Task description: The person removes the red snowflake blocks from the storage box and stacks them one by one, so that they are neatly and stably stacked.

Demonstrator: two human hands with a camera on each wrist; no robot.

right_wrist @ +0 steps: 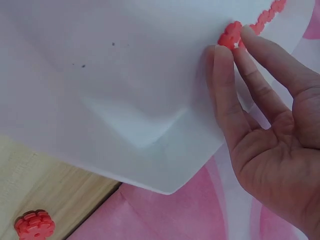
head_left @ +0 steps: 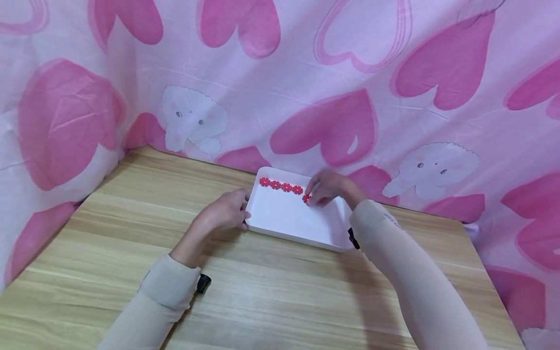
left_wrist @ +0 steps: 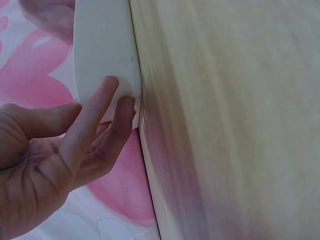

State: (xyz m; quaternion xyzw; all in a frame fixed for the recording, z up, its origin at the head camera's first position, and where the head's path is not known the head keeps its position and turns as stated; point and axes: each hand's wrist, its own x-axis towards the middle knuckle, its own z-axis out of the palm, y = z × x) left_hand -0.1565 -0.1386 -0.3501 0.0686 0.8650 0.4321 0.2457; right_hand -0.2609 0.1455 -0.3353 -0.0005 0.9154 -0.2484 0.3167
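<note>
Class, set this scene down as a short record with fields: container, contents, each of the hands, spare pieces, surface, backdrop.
Container: white tray
Contents: row of four red flower-shaped pieces along the far side
Left hand: holds the tray's left end
Right hand: pinches another red piece by the row's right end
Spare pieces: small red stack outside the tray
Surface: wooden table
Backdrop: pink heart-patterned cloth
</note>
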